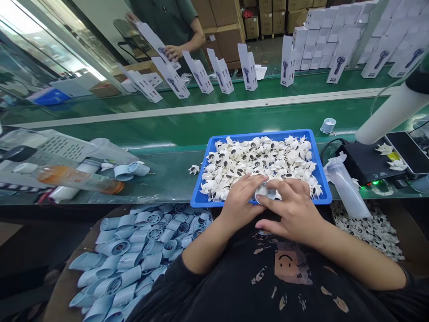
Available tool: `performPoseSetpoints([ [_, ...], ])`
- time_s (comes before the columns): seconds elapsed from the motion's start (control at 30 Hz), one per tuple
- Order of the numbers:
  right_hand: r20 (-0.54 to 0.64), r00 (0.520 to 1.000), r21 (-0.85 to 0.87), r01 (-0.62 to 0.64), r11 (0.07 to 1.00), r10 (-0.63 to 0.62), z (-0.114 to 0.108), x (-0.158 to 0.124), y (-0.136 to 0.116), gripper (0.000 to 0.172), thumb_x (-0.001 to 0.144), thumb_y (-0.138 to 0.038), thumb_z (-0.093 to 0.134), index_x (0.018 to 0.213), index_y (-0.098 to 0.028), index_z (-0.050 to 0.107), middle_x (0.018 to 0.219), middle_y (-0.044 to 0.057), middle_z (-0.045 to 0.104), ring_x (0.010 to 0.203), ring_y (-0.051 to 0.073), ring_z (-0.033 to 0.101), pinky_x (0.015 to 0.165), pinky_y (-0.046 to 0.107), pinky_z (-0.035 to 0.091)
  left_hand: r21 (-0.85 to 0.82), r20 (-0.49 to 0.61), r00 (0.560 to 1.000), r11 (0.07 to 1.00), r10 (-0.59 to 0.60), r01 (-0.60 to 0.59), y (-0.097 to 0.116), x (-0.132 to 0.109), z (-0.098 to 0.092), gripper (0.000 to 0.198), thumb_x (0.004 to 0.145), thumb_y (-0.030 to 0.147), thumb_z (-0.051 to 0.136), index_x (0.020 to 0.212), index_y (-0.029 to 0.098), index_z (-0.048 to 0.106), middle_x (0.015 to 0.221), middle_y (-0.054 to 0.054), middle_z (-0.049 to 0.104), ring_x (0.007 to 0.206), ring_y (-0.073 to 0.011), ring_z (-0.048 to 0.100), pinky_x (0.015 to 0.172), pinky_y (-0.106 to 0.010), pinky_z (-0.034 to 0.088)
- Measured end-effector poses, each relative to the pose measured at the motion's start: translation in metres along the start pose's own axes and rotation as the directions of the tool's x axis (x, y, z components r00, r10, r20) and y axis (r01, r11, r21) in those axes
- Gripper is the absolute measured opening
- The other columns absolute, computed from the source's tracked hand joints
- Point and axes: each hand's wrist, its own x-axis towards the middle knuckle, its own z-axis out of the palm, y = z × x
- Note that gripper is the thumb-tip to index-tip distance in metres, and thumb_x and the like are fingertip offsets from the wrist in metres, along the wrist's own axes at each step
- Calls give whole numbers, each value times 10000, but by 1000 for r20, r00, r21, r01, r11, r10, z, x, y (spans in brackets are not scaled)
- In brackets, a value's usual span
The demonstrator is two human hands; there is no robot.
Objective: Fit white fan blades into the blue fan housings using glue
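Note:
A pale blue plastic fan housing (pixel 263 193) is held above the near edge of a blue tray (pixel 194 199), its round end partly hidden by fingers. My left hand (pixel 241 200) is closed around the housing from the left. From the other side, my right hand (pixel 295 210) grips it with bent fingertips, while its thumb sticks out lower down. White fan impellers (pixel 254 156) with dark centres fill the tray just beyond both hands. More pale blue housings (pixel 134 255) lie heaped at the lower left.
Upright white boxes (pixel 248 71) line the green conveyor (pixel 174 120), where another person (pixel 167 27) handles a box. An orange-drink bottle (pixel 80 176) lies left. To the right are a black power box (pixel 362 161), a phone (pixel 407 152) and a thick white tube (pixel 389 114). Spare impellers (pixel 372 232) sit below.

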Motion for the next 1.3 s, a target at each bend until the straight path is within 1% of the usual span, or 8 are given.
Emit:
performPoseSetpoints([
  [0.13,-41,997,-96,-73,993,69,-3,1,1,436,867,-620,563,1118,-287,692,1160,78,573,1047,266,402,866,388,264,34,-15,1000,999,-5,6,-1,0,-3,446,822,309,676,1240,222,546,1137,-82,720,1039,-232,686,1044,-455,471],
  [0.53,2,1000,-7,27,1000,-27,1,2,3,486,852,-656,559,1088,-255,698,1131,72,589,1023,252,403,881,383,265,13,51,998,999,-46,45,-3,-6,-5,382,847,334,629,1202,214,558,1118,-79,726,999,-233,689,1010,-442,454],
  [0.7,-49,998,-1,-46,999,45,0,2,7,376,928,-545,512,1067,-258,712,1094,77,598,999,250,410,835,380,258,-46,43,998,998,-36,38,-5,-5,-6,471,793,442,686,1190,219,566,1095,-90,720,996,-258,672,978,-446,475],
  [0.8,-70,997,66,-14,998,19,-1,1,7,313,962,-449,490,1056,-252,714,1022,66,604,948,231,425,818,368,273,-129,-5,1000,992,-15,14,-4,-3,-8,431,778,374,681,1162,220,559,1065,-84,707,985,-246,660,901,-404,522],
  [0.9,-70,996,97,-40,994,47,0,2,6,249,966,-331,494,1047,-243,712,990,65,596,916,222,433,802,353,291,-158,34,999,987,-11,16,0,-3,-7,407,757,270,615,1152,211,537,1053,-82,694,972,-227,662,859,-365,540],
  [1.03,-9,995,61,-102,993,102,1,5,5,148,914,-292,601,974,-217,712,883,52,583,832,201,450,735,324,294,-57,111,993,998,-33,40,5,-6,-1,402,734,248,575,1130,197,531,1045,-82,706,954,-231,680,840,-361,538],
  [1.2,85,988,31,-135,990,132,5,7,5,112,827,-306,725,864,-202,705,770,20,571,758,178,470,679,309,278,126,85,994,989,65,-75,9,-6,2,366,790,265,582,1140,172,526,991,-93,725,900,-243,692,772,-361,509],
  [1.3,53,996,45,-81,996,78,5,8,9,114,868,-246,665,789,-164,671,750,25,553,743,170,459,667,299,285,198,49,995,975,88,-96,13,-3,0,329,811,268,580,1120,163,535,969,-102,729,884,-254,693,750,-368,490],
])
